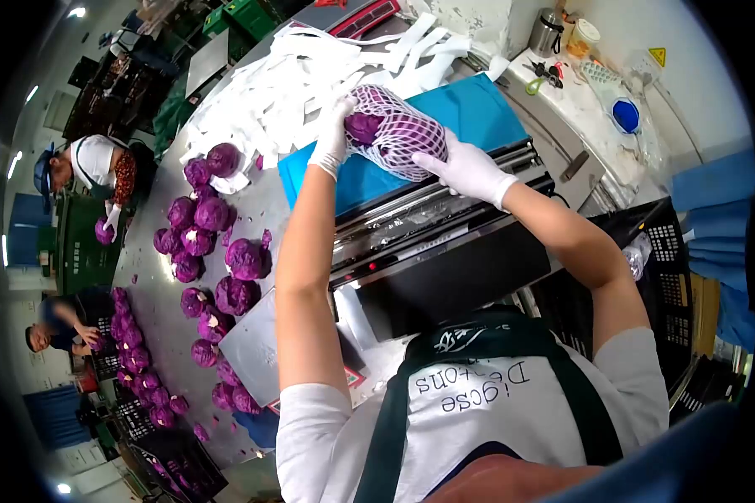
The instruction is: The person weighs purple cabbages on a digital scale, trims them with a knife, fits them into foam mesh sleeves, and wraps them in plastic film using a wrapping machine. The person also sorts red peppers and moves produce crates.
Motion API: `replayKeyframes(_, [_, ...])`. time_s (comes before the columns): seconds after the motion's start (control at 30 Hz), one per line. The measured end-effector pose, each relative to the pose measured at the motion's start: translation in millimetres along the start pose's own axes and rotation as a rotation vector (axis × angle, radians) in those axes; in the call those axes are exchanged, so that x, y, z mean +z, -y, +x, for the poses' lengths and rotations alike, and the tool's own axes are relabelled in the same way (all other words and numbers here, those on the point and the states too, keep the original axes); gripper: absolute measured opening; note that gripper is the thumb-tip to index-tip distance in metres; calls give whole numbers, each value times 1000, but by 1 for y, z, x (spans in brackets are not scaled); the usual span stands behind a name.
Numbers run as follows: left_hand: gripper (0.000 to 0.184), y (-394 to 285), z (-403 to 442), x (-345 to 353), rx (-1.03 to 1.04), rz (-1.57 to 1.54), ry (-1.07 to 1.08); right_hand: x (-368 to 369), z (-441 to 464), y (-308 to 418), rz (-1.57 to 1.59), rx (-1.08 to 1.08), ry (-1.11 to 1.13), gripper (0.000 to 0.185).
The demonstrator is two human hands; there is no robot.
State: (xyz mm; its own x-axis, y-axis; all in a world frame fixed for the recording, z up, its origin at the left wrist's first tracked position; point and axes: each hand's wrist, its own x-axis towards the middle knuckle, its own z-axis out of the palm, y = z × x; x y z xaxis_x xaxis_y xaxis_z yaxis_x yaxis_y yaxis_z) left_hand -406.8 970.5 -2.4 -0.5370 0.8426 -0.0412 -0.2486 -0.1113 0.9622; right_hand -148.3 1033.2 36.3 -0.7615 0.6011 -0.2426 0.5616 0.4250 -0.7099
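Note:
Between my two gloved hands is a purple cabbage bundle (403,138) in a white foam net sleeve, held over a blue sheet (470,105). My left hand (335,130) grips its left end, where bare purple leaf shows through an opening in the net. At the right end, my right hand (466,170) has its fingers and thumb closed on the net. Just below lies a black and silver sealing machine (436,222) with a small red light. White foam net sleeves (268,92) are heaped behind my left hand.
Loose purple cabbages (214,214) spread over the metal table (164,293) on the left. Two other people (96,163) stand beyond it, each handling cabbage. A side counter (562,101) at upper right holds a thermos, a jar and scissors. Black crates (667,260) stand at right.

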Motion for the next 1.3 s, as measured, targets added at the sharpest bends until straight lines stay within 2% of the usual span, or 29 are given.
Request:
replayKeyframes(0.03, [39, 6, 6, 3, -94, -68, -5, -12, 3, -1, -118, -8, 31, 91])
replayKeyframes(0.07, [43, 15, 10, 0, -49, -45, 32, -24, 5, -3, -236, -21, 60, 88])
replayKeyframes(0.1, [46, 23, 10, -4, -6, -22, 64, -42, -3, 16, -250, -23, -3, 77])
replayKeyframes(0.13, [52, 18, 4, -5, 110, 195, 52, -39, 6, 16, -220, -153, -163, 71])
replayKeyframes(0.17, [53, 11, -5, -2, 122, 160, 17, -37, 18, 16, -182, -279, -329, 65])
replayKeyframes(0.2, [55, 6, -18, 3, 132, 128, -18, -33, 30, 23, -116, -423, -400, 50])
replayKeyframes(0.23, [56, 2, -29, 6, 146, 96, -51, -26, 43, 27, -101, -613, -470, 48])
replayKeyframes(0.3, [61, -1, -46, 6, 114, 274, -69, -12, 73, 36, -250, -806, -596, 45])
replayKeyframes(0.37, [67, -6, -57, 6, 88, 442, -84, -8, 104, 50, -66, -663, -287, 39])
replayKeyframes(0.4, [71, -1, -57, 1, 223, 647, 62, -7, 114, 56, 22, -593, -133, 37])
replayKeyframes(0.43, [72, 3, -64, 9, 270, 631, -30, -13, 113, 61, 268, -577, -40, 35])
replayKeyframes(0.5, [78, 5, -61, 8, 168, 323, 1, -26, 110, 65, 751, -516, 156, 31])
replayKeyframes(0.53, [76, 0, -67, 15, 176, 291, -46, -18, 123, 49, 571, -719, -7, 27])
replayKeyframes(0.63, [67, -7, -76, 11, 193, 357, 1, -49, 66, 53, 258, -579, -103, 25])
replayKeyframes(0.67, [62, -5, -81, 3, 143, 359, -12, -49, 66, 40, 250, -592, -116, 26])
replayKeyframes(0.7, [61, -3, -83, -8, 186, 358, 43, -53, 61, 26, 173, -622, -116, 27])
replayKeyframes(0.77, [60, -15, -101, -12, 11, 374, -64, -61, 50, -1, 120, -567, 19, 26])
replayKeyframes(0.83, [61, -25, -117, -28, -38, 415, 9, -65, 39, -30, 39, -585, 5, 24])
replayKeyframes(0.93, [69, -31, -132, -39, -72, 465, 13, -78, 29, -53, -41, -416, 54, 27])
replayKeyframes(1.03, [69, -29, -132, -32, -18, 485, -140, -66, 39, -52, 55, -529, -152, 31])
replayKeyframes(1.1, [69, -21, -108, -5, 24, 410, -303, -52, 57, -32, 127, -536, -171, 49])
replayKeyframes(1.17, [71, 3, -75, 2, 213, 491, -179, -30, 71, -3, 60, -482, -296, 63])
replayKeyframes(1.2, [72, 12, -59, 10, 278, 467, -114, -24, 72, 13, 121, -437, -242, 67])
replayKeyframes(1.23, [70, 15, -51, 28, 275, 382, -155, -20, 71, 21, 182, -388, -186, 71])
replayKeyframes(1.27, [70, 17, -43, 46, 275, 296, -196, 16, 126, -8, 427, -554, -42, 73])
replayKeyframes(1.3, [66, 18, -41, 59, 262, 266, -343, 31, 122, -8, 294, -538, -219, 70])
